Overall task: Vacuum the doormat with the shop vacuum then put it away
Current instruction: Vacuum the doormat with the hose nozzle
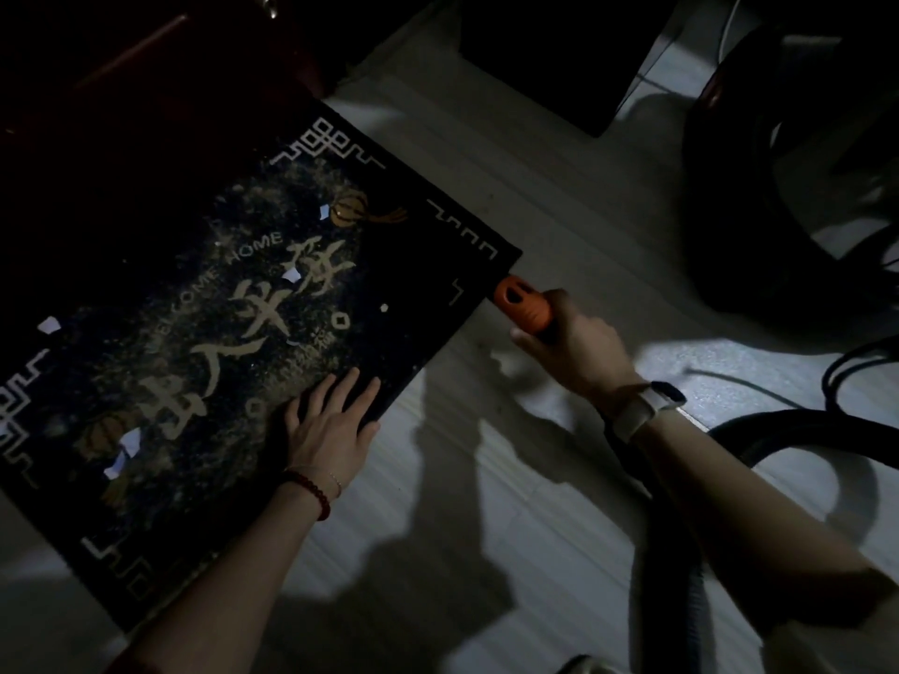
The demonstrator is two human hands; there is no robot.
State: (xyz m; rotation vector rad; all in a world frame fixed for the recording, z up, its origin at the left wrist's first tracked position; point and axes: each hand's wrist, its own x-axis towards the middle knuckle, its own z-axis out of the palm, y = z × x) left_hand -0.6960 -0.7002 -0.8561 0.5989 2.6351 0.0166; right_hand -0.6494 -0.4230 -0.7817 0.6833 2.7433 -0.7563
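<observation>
**Nozzle at the mat's corner, cleaning barely begun**

Here the mat (pixel 233 304) lies flat on the pale floor (pixel 559 226), its long axis running from the lower left up toward the upper right. Grit is spread across its middle, and white paper scraps (pixel 127 442) sit among the lettering, so by the look of it little of the vacuuming is done.

The left hand (pixel 331 425) rests on the mat's near edge, fingers straight and spread, pressing it down. The right hand (pixel 579 347) is wrapped round the orange nozzle (pixel 523 304), whose tip just touches the mat's right corner. A black hose (pixel 798 430) loops off behind the right wrist, and a dark bulk at the upper right may be the vacuum (pixel 788 177); it is too dim to be sure.

The dirt lies to the left of the nozzle, along the mat's length. The right hand is the nearer to that corner, so the stroke would likely run leftward from there, toward the braced left hand.
</observation>
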